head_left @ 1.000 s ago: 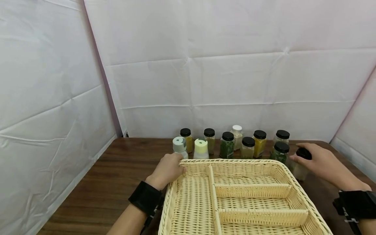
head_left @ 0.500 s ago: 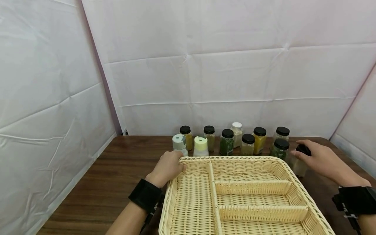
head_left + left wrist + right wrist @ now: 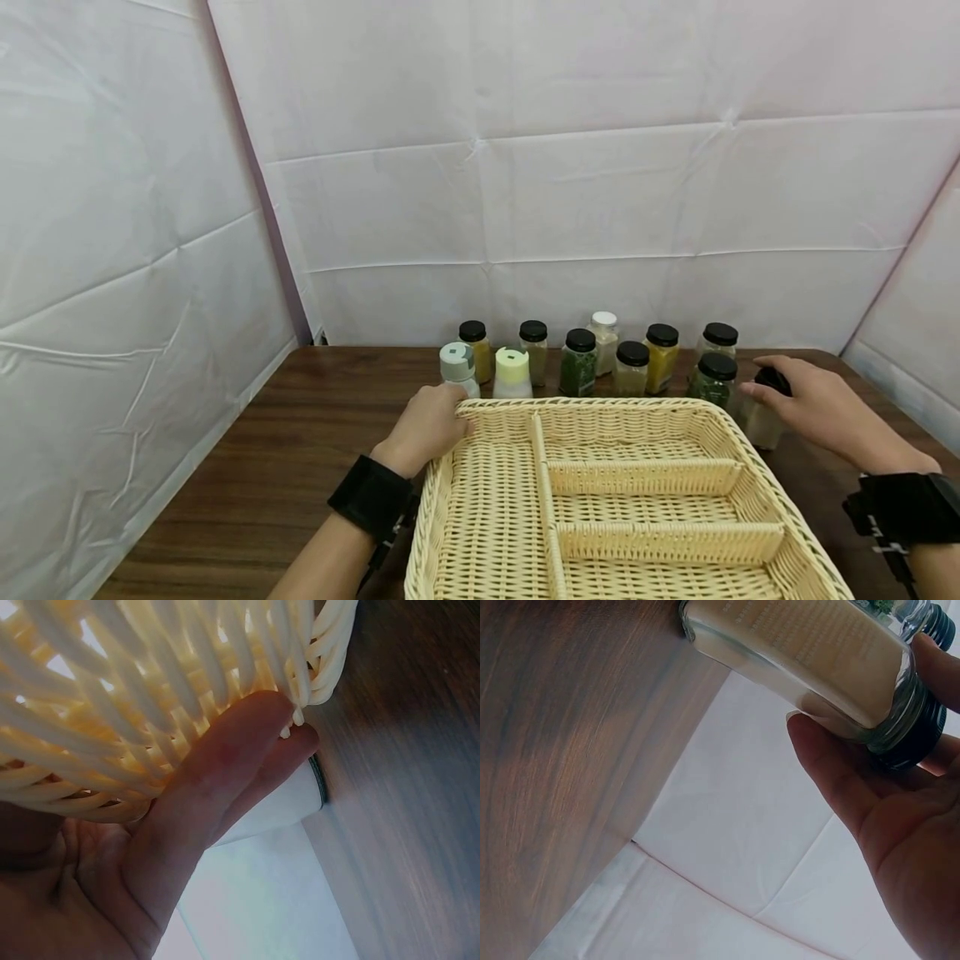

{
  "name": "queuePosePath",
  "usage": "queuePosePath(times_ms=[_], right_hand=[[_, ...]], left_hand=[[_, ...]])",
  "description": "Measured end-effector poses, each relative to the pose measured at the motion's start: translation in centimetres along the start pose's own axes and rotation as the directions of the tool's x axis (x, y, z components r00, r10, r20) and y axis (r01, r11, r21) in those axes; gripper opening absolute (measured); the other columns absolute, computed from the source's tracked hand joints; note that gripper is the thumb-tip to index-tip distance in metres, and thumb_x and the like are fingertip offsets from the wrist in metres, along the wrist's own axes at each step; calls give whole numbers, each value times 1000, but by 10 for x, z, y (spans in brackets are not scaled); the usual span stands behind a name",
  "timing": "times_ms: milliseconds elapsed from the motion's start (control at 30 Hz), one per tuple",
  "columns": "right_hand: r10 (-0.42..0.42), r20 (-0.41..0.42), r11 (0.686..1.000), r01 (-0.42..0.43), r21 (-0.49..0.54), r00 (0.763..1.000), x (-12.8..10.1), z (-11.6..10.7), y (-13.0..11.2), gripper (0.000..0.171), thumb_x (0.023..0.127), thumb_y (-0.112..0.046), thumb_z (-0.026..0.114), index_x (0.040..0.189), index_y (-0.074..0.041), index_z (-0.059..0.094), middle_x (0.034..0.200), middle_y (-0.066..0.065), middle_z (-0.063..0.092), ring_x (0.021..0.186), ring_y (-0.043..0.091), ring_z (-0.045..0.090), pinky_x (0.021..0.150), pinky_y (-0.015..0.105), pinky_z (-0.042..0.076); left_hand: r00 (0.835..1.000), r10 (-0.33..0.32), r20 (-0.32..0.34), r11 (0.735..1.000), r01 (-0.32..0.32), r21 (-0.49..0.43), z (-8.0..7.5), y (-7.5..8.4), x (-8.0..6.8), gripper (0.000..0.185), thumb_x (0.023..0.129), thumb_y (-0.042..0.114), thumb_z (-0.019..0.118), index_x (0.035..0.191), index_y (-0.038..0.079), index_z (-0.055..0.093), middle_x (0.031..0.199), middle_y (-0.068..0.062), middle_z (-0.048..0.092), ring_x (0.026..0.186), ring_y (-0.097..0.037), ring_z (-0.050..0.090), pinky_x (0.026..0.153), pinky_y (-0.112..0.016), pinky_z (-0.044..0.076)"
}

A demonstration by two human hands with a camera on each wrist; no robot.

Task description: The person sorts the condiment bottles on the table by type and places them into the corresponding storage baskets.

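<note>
A cream wicker basket (image 3: 487, 411) with dividers sits on the brown table. My left hand (image 3: 448, 419) grips its far-left corner, fingers (image 3: 225, 769) down the outside of the weave (image 3: 135, 667) and thumb on the rim. My right hand (image 3: 767, 389) holds a glass jar of pale powder (image 3: 761, 425) just right of the basket's far-right corner. In the right wrist view the thumb and fingers curl round that jar (image 3: 810, 652) at its black lid (image 3: 922, 731). The jar's base touches the table.
Several spice jars stand in two rows behind the basket, among them a grey-lidded shaker (image 3: 458, 369), a pale-green-lidded shaker (image 3: 513, 372), a green herb jar (image 3: 578, 363) and a yellow jar (image 3: 661, 358). White sheets wall the table at the back and both sides.
The head view has tilted slightly, so everything sits a little higher in frame. Both hands keep the same holds on the basket and the jar.
</note>
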State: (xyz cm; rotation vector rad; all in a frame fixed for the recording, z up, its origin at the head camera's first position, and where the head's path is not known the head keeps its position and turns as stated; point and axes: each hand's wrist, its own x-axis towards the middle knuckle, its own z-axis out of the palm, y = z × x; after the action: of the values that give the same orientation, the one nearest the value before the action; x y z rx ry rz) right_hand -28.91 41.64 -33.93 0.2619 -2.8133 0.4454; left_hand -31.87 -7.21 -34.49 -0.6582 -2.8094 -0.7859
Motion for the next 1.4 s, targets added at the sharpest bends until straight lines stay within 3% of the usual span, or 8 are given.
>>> queuePosePath(times_ms=[233,467,700,1000,1400], right_hand=[[-35,-23,999,34,-25,999,1,-3,2,61,111,-27,61,142,23,45,132,47,52,116,63,53,91,70,44],[-50,-49,999,50,-5,998,0,-4,-1,58,112,-26,59,144,20,45,132,45,52,117,61,52,91,69,44],[-91,-130,996,90,-20,987,-1,-10,-4,55,112,-24,60,145,17,47,132,42,52,118,60,50,93,69,41],[-116,-168,993,115,-13,979,0,-18,-12,50,111,-18,61,142,19,48,129,44,55,117,62,52,90,69,42],[-143,-231,989,146,-6,962,-2,-28,-23,44,111,-15,59,141,17,51,130,43,56,118,63,52,93,69,40]], left_hand=[[1000,0,-3,1000,0,7,-1,0,2,6,93,2,79,96,2,73,84,-6,67,68,-15,55,68,-32,50],[1000,6,-11,1000,-6,8,0,1,0,7,92,1,79,93,2,72,80,-5,65,67,-15,55,68,-33,50],[1000,-2,-10,1000,2,14,-1,2,1,9,92,1,80,96,2,72,83,-6,67,69,-16,56,69,-34,51],[1000,1,-6,1000,-1,4,-1,0,0,9,92,1,79,91,4,70,78,-4,63,67,-16,53,67,-33,48],[1000,7,-1,1000,-7,11,0,0,0,9,92,2,79,95,2,71,83,-6,67,68,-16,56,69,-35,50]])
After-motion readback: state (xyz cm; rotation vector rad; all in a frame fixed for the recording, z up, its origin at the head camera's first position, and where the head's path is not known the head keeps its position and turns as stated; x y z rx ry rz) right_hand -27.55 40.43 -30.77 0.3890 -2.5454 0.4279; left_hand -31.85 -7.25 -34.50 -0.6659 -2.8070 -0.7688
